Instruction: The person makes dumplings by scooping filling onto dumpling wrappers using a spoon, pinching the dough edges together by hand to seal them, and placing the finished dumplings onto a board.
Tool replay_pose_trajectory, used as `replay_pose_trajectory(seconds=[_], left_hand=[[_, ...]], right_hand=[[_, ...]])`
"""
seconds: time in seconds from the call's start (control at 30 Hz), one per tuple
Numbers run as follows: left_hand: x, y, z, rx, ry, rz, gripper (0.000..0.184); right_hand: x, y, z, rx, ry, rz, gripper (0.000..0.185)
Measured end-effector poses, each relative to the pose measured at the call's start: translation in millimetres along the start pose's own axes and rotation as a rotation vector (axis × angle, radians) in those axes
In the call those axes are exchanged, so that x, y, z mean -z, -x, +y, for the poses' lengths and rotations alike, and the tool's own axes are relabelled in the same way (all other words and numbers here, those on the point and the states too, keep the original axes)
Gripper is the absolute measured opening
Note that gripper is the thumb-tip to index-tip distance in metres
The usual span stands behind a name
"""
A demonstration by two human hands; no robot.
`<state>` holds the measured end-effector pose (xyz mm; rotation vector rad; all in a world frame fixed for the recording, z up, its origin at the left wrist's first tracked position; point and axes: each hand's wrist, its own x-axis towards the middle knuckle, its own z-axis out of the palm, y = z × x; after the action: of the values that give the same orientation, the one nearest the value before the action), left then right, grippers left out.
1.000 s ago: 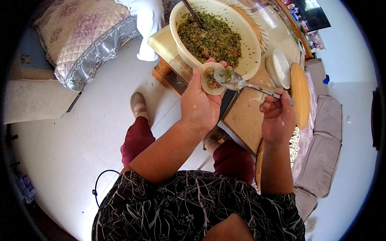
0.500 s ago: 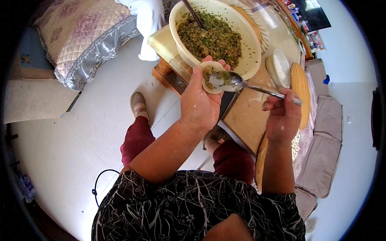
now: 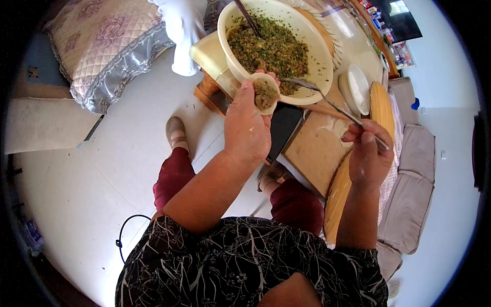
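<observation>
My left hand is curled around a round dumpling wrapper that carries a mound of green-brown filling. Between the fingers and thumb of my right hand is the handle of a metal spoon. Its bowl is turned edge-on over the near rim of a large cream basin, just right of the wrapper and apart from it. Chopped filling fills much of the basin, and dark chopsticks stand in it.
Right of the basin sits a white bowl of flour. A floury board and round woven trays lie nearby. Dumplings line a tray behind the basin. A quilted cushion is at left, a grey sofa at right.
The spoon has moved off the wrapper to the right and tipped on edge, leaving a larger mound of filling behind. My right hand has shifted right; my left hand has moved slightly left.
</observation>
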<state>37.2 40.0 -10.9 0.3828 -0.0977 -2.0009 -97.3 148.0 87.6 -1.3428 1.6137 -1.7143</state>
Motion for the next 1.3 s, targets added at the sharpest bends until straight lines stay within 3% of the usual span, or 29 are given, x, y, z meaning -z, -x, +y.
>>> replay_pose_trajectory(seconds=[0.07, 0.63, 0.83, 1.1, 1.23, 1.3], left_hand=[[-1, -1, 2, -0.022, -0.019, -0.002, 0.037], [-11, 0, -3, 0.067, 0.011, -0.086, 0.033], [-6, -1, -5, 0.059, -0.083, -0.067, 0.032], [-10, 0, -6, 0.050, 0.051, -0.077, 0.035], [-9, -1, -6, 0.051, 0.101, -0.083, 0.036], [-4, -5, -9, 0.052, 0.094, -0.098, 0.037]], right_hand=[[-3, 0, 1, 0.159, 0.099, -0.142, 0.011], [4, 1, 9, 0.100, 0.044, -0.183, 0.009], [-1, 9, 22, 0.076, -0.002, -0.103, 0.012], [-10, 15, 29, -0.361, -0.438, 0.266, 0.017], [-10, 11, 29, -0.417, -0.481, 0.296, 0.018], [-12, 9, 26, -0.301, -0.436, 0.264, 0.018]])
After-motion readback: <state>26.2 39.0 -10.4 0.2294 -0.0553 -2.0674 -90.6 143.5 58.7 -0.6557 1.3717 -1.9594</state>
